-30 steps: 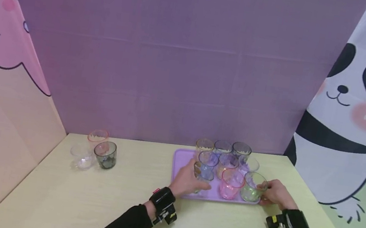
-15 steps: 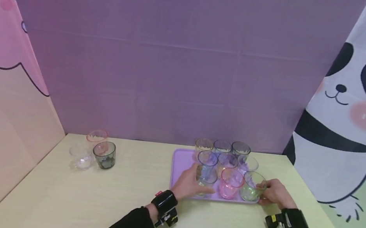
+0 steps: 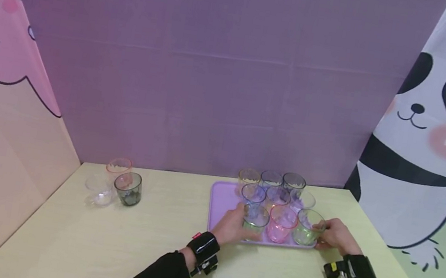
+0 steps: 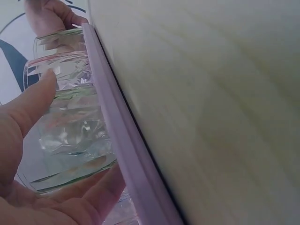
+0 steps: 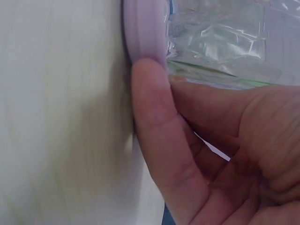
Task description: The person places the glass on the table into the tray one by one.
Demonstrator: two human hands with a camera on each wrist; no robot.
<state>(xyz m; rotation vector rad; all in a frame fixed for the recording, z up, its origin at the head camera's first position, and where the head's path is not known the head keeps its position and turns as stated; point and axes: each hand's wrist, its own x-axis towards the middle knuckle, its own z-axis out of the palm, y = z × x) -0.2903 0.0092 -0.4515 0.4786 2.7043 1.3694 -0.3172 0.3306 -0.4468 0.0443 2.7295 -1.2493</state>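
Observation:
My left hand (image 3: 232,227) holds a clear drinking glass with a greenish rim (image 3: 256,220), fingers on its far left side and thumb along the front. This glass stands upright at the front of the lilac tray (image 3: 219,201), beside a pink glass (image 3: 280,225). In the left wrist view the fingers (image 4: 101,187) reach low, close to the tray's rim. My right hand (image 3: 336,236) pinches the tray's front right corner, next to a green glass (image 3: 308,229). Its index finger (image 5: 152,93) lies against the rim in the right wrist view.
Behind the front row, several more glasses fill the tray, among them a blue-rimmed one (image 3: 252,194) and a dark grey one (image 3: 294,182). Far left on the table stand a smoky grey glass (image 3: 129,190), a red-rimmed glass (image 3: 118,165) and a clear glass (image 3: 101,193).
My left hand has shifted right and lowered the green-rimmed glass, bringing it beside the pink one. The right hand stays at the tray's corner.

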